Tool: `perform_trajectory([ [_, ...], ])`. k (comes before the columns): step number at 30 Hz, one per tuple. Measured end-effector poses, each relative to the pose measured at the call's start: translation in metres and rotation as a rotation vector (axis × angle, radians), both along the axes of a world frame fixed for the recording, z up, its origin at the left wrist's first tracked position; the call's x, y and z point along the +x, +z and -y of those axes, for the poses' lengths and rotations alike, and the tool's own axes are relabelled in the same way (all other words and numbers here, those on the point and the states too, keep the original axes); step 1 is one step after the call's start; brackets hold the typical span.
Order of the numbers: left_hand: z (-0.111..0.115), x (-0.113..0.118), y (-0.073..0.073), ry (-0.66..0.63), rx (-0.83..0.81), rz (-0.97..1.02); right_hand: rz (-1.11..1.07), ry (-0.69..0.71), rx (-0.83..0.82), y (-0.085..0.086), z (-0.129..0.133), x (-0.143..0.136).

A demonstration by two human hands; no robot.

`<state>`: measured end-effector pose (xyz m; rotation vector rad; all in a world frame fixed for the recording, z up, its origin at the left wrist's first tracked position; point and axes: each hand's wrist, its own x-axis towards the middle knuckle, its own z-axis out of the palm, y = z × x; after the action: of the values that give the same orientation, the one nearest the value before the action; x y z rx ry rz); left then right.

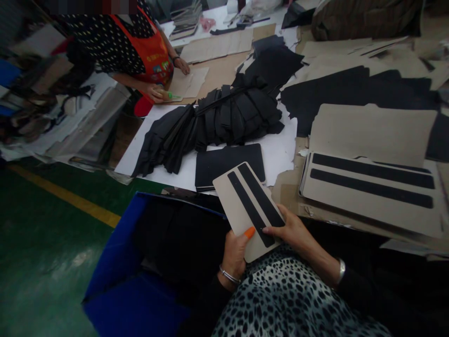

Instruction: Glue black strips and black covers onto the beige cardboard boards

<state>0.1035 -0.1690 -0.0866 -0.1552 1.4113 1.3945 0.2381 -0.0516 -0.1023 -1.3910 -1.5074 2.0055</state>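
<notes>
A beige panel [224, 189] with rounded corners and two black strips is held tilted above my lap. My left hand [235, 252] grips its lower left edge, with an orange cover on the thumb that presses on the face. On the right edge, my right hand [293, 231] pinches the panel, thumb on a black strip and fingers hidden behind. Just beyond the panel's top lies a small stack of black panels [228, 164]. To the right is a stack of beige panels with black strips [368, 187], partly under a plain beige panel [372, 131].
Bundles of black strips [238, 114] cover the white sheet [280, 159] on the table. Black sheets [351, 93] lie farther right. A blue bin [115, 257] with dark material stands at my left. Across the table, a co-worker in an orange apron [150, 51] handles a beige piece [198, 82].
</notes>
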Motion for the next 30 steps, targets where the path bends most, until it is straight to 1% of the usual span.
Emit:
perform_trajectory([
  [4,0.000,0.000,0.000,-0.006,-0.006,-0.019,0.036,-0.023,-0.021,0.001,0.001,-0.001],
  [10,0.000,0.001,-0.004,-0.017,-0.023,-0.030,0.053,-0.035,0.026,0.006,0.003,-0.004],
  [12,0.000,0.001,-0.003,-0.016,-0.023,-0.016,0.063,-0.039,0.029,0.006,0.001,-0.005],
  [15,-0.004,0.002,0.002,0.029,-0.019,-0.015,0.044,-0.035,0.017,0.009,-0.004,-0.003],
  [16,-0.007,0.002,0.004,0.053,-0.009,-0.013,0.010,-0.047,-0.011,0.011,-0.006,-0.001],
  [20,-0.020,0.009,0.009,0.176,0.052,0.022,-0.185,-0.170,-0.196,0.021,-0.009,0.007],
  [22,-0.028,0.016,0.009,0.216,0.119,0.013,-0.223,-0.192,-0.197,0.024,-0.010,0.008],
  [24,-0.034,0.019,0.007,0.202,0.223,0.006,-0.231,-0.217,-0.124,0.028,-0.015,0.006],
  [26,-0.040,0.012,0.007,0.185,0.321,0.030,-0.247,-0.228,-0.049,0.033,-0.028,0.004],
  [27,-0.043,0.004,0.008,0.192,0.363,0.053,-0.258,-0.215,-0.025,0.037,-0.038,0.003],
  [30,-0.050,-0.036,0.012,0.285,0.456,0.098,-0.268,-0.129,0.044,0.046,-0.071,-0.002],
])
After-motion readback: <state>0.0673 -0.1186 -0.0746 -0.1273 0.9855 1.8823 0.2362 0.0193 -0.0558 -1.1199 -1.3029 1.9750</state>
